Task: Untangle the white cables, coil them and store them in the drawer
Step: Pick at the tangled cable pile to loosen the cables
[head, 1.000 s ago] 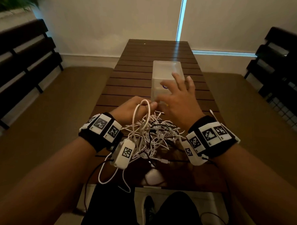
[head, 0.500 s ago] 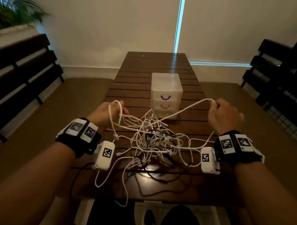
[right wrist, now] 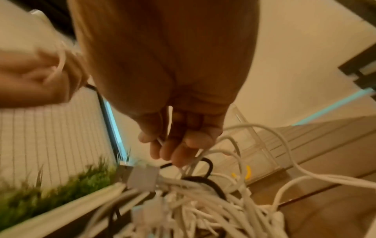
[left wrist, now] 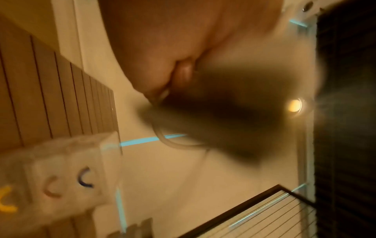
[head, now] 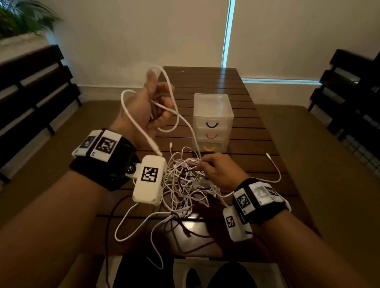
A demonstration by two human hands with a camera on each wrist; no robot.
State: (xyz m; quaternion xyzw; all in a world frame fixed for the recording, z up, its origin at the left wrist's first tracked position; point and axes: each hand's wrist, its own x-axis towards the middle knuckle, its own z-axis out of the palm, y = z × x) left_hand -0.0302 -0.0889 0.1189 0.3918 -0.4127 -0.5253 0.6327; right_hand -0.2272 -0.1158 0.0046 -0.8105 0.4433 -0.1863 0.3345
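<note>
A tangle of white cables [head: 183, 182] lies on the brown slatted table [head: 249, 168], with a few dark cables mixed in. My left hand [head: 151, 107] is raised above the table's left side and grips one white cable [head: 129, 117], which loops over its thumb and hangs down to a plug. My right hand [head: 218, 171] is low at the tangle's right edge, and in the right wrist view its fingers [right wrist: 179, 145] pinch a white strand. A small translucent drawer unit [head: 213, 121] stands behind the tangle, all drawers closed.
Black slatted benches [head: 27, 97] flank the table on both sides. A plant [head: 18, 21] sits at the far left. One loose white cable end [head: 275, 169] trails to the right of the tangle. Cables hang over the table's near edge toward my legs.
My left hand has risen with its cable looped round it. My right hand has let go of the stretched cable on the right and dropped to the tangle, pinching a strand.
</note>
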